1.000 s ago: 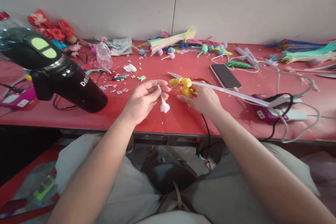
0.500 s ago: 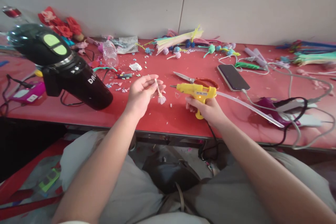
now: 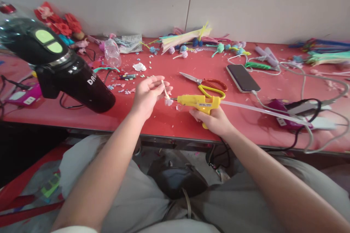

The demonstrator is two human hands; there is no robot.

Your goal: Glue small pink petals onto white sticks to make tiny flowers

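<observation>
Between thumb and fingers, my left hand (image 3: 147, 94) pinches the thin pale stem of a small pinkish-white craft flower (image 3: 168, 102), whose head hangs downward. My right hand (image 3: 214, 119) is wrapped round the handle of a yellow hot glue gun (image 3: 198, 103). Its metal nozzle points left and appears to meet the base of the flower head. A long clear glue stick (image 3: 254, 108) sticks out of the gun's back. Just behind the gun lie scissors (image 3: 203, 81) with red and yellow handles, their blades pointing left.
On the red table (image 3: 164, 125), a black tumbler-like device (image 3: 73, 74) leans at left, near a clear plastic cup (image 3: 112, 54). Pipe cleaners (image 3: 186, 39) and small pompom flowers lie along the wall. At right are a phone (image 3: 242, 78), cables and a purple power strip (image 3: 284, 114).
The glue gun has moved left and slightly down, bringing its nozzle to the flower. More of the scissors now shows. My left hand keeps nearly the same place.
</observation>
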